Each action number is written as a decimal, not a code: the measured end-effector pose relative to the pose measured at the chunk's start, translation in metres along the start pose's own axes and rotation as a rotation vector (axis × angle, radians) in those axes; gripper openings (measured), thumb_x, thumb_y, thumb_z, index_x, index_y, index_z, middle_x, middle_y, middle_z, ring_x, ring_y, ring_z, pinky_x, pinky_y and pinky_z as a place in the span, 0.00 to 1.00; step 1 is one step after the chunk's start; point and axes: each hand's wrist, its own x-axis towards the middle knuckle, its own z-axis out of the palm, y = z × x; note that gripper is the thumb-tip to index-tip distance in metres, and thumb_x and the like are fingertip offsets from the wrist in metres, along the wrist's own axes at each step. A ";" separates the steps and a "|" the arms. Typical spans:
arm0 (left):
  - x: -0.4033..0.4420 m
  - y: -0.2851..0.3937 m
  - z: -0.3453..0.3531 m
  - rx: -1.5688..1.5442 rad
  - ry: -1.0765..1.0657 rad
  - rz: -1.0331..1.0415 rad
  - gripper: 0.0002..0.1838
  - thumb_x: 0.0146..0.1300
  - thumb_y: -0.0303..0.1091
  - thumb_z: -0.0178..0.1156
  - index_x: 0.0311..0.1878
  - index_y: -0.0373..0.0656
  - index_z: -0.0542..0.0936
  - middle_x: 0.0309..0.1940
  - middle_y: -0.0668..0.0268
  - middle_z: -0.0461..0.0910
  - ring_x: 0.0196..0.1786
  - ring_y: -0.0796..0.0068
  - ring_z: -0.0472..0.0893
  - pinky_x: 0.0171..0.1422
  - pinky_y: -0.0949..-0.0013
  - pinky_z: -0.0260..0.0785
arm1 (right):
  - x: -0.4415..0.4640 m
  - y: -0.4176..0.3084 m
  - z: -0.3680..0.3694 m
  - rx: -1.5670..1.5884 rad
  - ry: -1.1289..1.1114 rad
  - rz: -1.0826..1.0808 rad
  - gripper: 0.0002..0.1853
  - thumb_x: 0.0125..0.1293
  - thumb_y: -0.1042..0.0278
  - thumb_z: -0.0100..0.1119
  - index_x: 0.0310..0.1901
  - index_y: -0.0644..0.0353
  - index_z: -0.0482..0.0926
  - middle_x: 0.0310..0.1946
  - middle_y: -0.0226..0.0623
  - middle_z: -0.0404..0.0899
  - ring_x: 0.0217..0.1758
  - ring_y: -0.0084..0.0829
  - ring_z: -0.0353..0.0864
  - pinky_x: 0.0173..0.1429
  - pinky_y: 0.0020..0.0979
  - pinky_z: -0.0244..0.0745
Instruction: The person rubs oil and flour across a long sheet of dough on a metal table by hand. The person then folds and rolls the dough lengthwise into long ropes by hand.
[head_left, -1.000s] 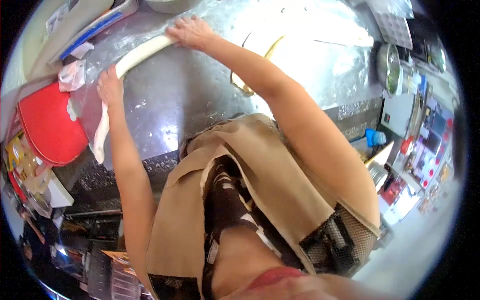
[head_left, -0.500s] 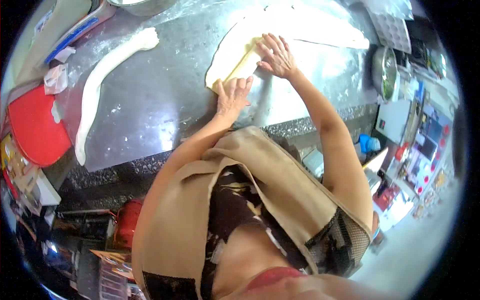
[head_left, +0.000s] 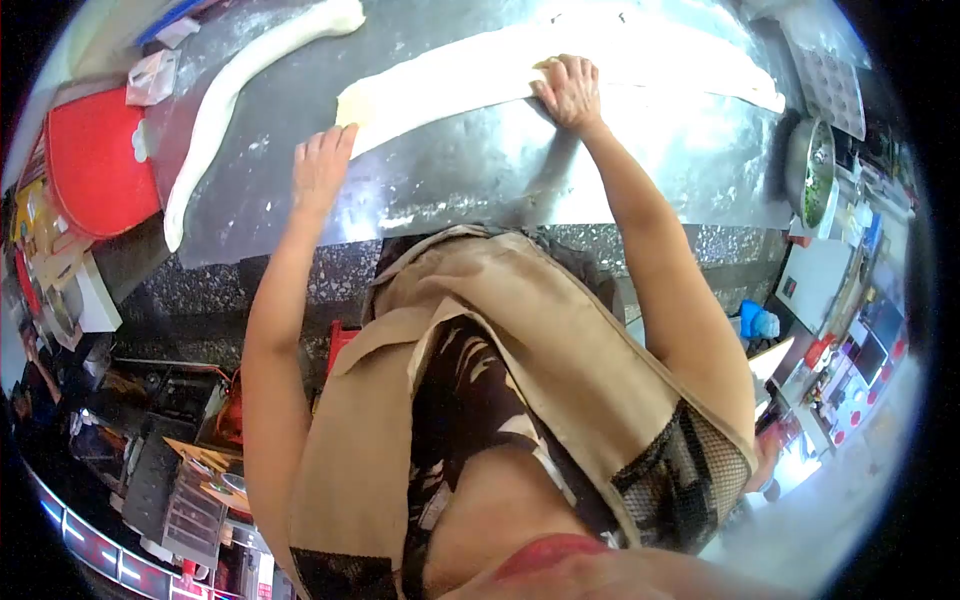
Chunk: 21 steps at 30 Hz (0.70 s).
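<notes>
A long sheet of pale dough (head_left: 450, 85) stretches across the metal worktop, brightly lit toward the right. At its near left corner, my left hand (head_left: 322, 170) has its fingers closed on the edge. My right hand (head_left: 570, 95) pinches the near edge around the middle of the sheet, fingers curled over it. A separate rolled strip of dough (head_left: 235, 85) lies curved on the worktop, to the left of my left hand.
The floury worktop (head_left: 250, 190) ends at a speckled stone edge (head_left: 320, 272). A red chair back (head_left: 98, 165) stands at the left, beside a crumpled white bag (head_left: 152, 78). At the right are a metal bowl with greens (head_left: 812, 170) and a moulded white tray (head_left: 830, 80).
My left hand has moved left, drawing the dough's left end outward. The folded flap now lies stretched into a longer, narrower sheet. My right hand's fingers have curled in, and the view has shifted.
</notes>
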 end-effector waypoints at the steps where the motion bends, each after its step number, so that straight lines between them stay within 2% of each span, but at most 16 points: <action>1: -0.009 -0.003 0.007 0.006 -0.005 -0.005 0.22 0.58 0.33 0.54 0.58 0.56 0.72 0.40 0.75 0.73 0.45 0.74 0.76 0.44 0.66 0.68 | -0.003 -0.014 0.004 -0.014 -0.005 -0.011 0.24 0.63 0.43 0.50 0.50 0.54 0.76 0.52 0.40 0.71 0.58 0.45 0.66 0.66 0.46 0.55; 5: -0.020 -0.010 0.015 -0.093 0.072 0.008 0.22 0.58 0.33 0.55 0.58 0.54 0.71 0.48 0.71 0.73 0.50 0.71 0.75 0.52 0.62 0.68 | -0.013 -0.056 0.001 0.103 0.084 0.073 0.27 0.61 0.43 0.53 0.55 0.54 0.72 0.55 0.41 0.68 0.60 0.45 0.64 0.66 0.49 0.54; 6: -0.018 -0.009 0.015 -0.125 0.107 -0.002 0.22 0.58 0.33 0.55 0.58 0.53 0.71 0.50 0.70 0.72 0.52 0.69 0.74 0.54 0.61 0.68 | -0.017 -0.066 0.001 0.122 0.115 -0.004 0.30 0.59 0.43 0.55 0.58 0.53 0.70 0.57 0.41 0.67 0.62 0.46 0.63 0.68 0.52 0.52; 7: -0.016 -0.005 0.015 -0.125 0.107 -0.005 0.22 0.58 0.33 0.55 0.58 0.53 0.71 0.50 0.70 0.72 0.52 0.69 0.74 0.54 0.61 0.68 | -0.023 -0.078 0.003 0.172 0.063 -0.033 0.33 0.58 0.38 0.56 0.60 0.50 0.69 0.58 0.41 0.66 0.65 0.45 0.62 0.70 0.53 0.48; 9: -0.010 0.006 0.014 -0.287 0.120 -0.133 0.24 0.57 0.36 0.60 0.58 0.51 0.71 0.52 0.68 0.71 0.53 0.65 0.74 0.56 0.57 0.68 | -0.019 -0.112 0.002 0.234 0.023 -0.226 0.35 0.60 0.38 0.54 0.62 0.53 0.67 0.59 0.45 0.65 0.67 0.47 0.59 0.71 0.51 0.48; 10: -0.006 0.009 0.013 -0.358 0.041 -0.157 0.29 0.51 0.42 0.67 0.57 0.51 0.71 0.51 0.66 0.72 0.53 0.62 0.74 0.55 0.56 0.68 | -0.015 -0.128 0.008 0.214 0.023 -0.244 0.35 0.60 0.37 0.54 0.61 0.53 0.67 0.59 0.44 0.65 0.68 0.46 0.59 0.72 0.51 0.47; 11: -0.008 0.002 0.014 -0.358 0.036 -0.158 0.29 0.51 0.42 0.67 0.57 0.51 0.71 0.51 0.66 0.72 0.53 0.62 0.74 0.55 0.56 0.68 | -0.013 -0.144 0.014 0.194 0.023 -0.262 0.35 0.60 0.35 0.54 0.61 0.52 0.67 0.60 0.42 0.65 0.68 0.44 0.59 0.73 0.51 0.45; 13: -0.015 -0.012 0.015 -0.320 -0.233 -0.141 0.31 0.49 0.45 0.70 0.57 0.50 0.72 0.50 0.65 0.73 0.54 0.60 0.74 0.55 0.57 0.69 | -0.006 -0.168 0.020 0.185 0.064 -0.271 0.31 0.60 0.36 0.54 0.57 0.51 0.70 0.57 0.39 0.68 0.65 0.41 0.63 0.72 0.50 0.47; 14: -0.020 -0.017 0.008 -0.318 -0.238 -0.145 0.31 0.49 0.45 0.70 0.57 0.50 0.72 0.50 0.65 0.73 0.54 0.60 0.74 0.55 0.57 0.69 | -0.003 -0.177 0.024 0.168 0.039 -0.263 0.30 0.60 0.37 0.53 0.55 0.51 0.71 0.56 0.38 0.69 0.64 0.40 0.64 0.71 0.50 0.48; 16: -0.037 -0.031 -0.008 -0.448 -0.375 -0.165 0.30 0.52 0.43 0.69 0.57 0.46 0.72 0.50 0.59 0.72 0.53 0.55 0.73 0.55 0.57 0.69 | 0.001 -0.195 0.030 0.157 0.051 -0.244 0.25 0.61 0.39 0.53 0.49 0.51 0.74 0.52 0.35 0.71 0.60 0.38 0.66 0.69 0.48 0.50; 17: -0.037 -0.035 -0.009 -0.440 -0.379 -0.169 0.30 0.52 0.43 0.69 0.57 0.46 0.72 0.50 0.59 0.72 0.53 0.55 0.73 0.55 0.57 0.69 | 0.004 -0.202 0.030 0.166 0.055 -0.245 0.25 0.61 0.39 0.53 0.49 0.51 0.74 0.52 0.35 0.71 0.60 0.38 0.66 0.69 0.48 0.50; 19: -0.023 -0.032 -0.004 -0.719 -0.110 -0.363 0.29 0.52 0.44 0.69 0.56 0.46 0.72 0.49 0.56 0.72 0.53 0.56 0.74 0.55 0.56 0.69 | 0.008 -0.207 0.026 0.187 0.079 -0.144 0.24 0.61 0.42 0.53 0.48 0.53 0.74 0.51 0.36 0.71 0.59 0.39 0.67 0.69 0.48 0.49; 20: -0.014 -0.028 -0.001 -0.719 -0.110 -0.363 0.29 0.52 0.44 0.69 0.56 0.46 0.72 0.49 0.56 0.72 0.53 0.56 0.74 0.55 0.56 0.69 | 0.008 -0.207 0.028 0.193 0.073 -0.144 0.24 0.60 0.44 0.54 0.50 0.54 0.73 0.52 0.38 0.70 0.59 0.42 0.66 0.70 0.50 0.48; 21: -0.001 -0.023 0.002 -0.631 -0.095 -0.485 0.28 0.52 0.43 0.69 0.56 0.46 0.72 0.50 0.56 0.72 0.53 0.55 0.73 0.55 0.56 0.69 | 0.008 -0.210 0.027 0.191 0.072 -0.141 0.24 0.60 0.44 0.54 0.50 0.54 0.73 0.52 0.38 0.70 0.59 0.42 0.66 0.70 0.50 0.48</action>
